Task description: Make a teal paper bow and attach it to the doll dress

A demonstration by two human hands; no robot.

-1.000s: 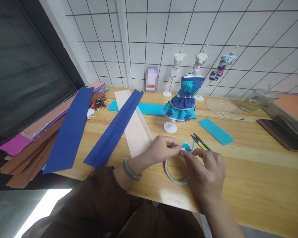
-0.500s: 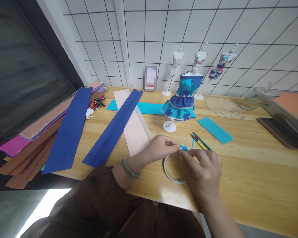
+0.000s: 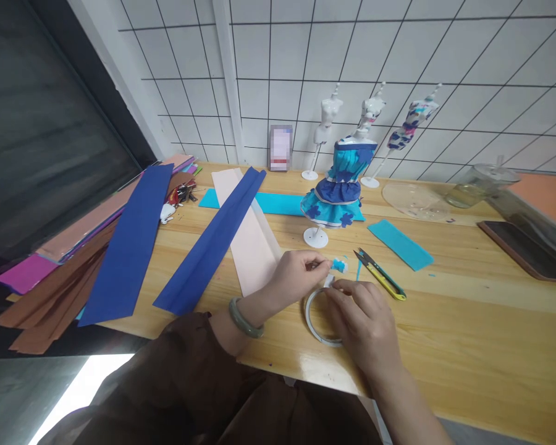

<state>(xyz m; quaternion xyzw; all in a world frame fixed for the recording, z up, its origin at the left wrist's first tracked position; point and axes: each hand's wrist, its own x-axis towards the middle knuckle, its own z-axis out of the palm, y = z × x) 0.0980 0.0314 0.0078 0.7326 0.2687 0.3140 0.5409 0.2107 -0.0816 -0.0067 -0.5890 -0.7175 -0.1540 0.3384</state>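
My left hand (image 3: 301,275), with a bangle on the wrist, pinches a small bright blue piece with white on it (image 3: 339,266), perhaps crepe paper; its edge sticks out past the fingertips. Just below, my right hand (image 3: 368,318) has its thumb and fingers closed on the far side of a ring-shaped roll of white tape (image 3: 311,320). A short white tape end (image 3: 328,280) shows between the two hands. The thread snips (image 3: 377,272), with yellow and green handles, lie beyond my right hand, beside a thin blue scrap (image 3: 359,270).
Behind my hands stands a small dress form in a ruffled blue dress (image 3: 340,182), with several bare or patterned forms near the wall. Blue strips (image 3: 213,241), a pale pink sheet (image 3: 254,247) and stacked coloured paper (image 3: 69,272) lie left. A turquoise rectangle (image 3: 401,245) lies right.
My right hand has drawn back toward me and left, uncovering the snips' handles. The fingertips have parted, and the blue piece and a tape end now show more.
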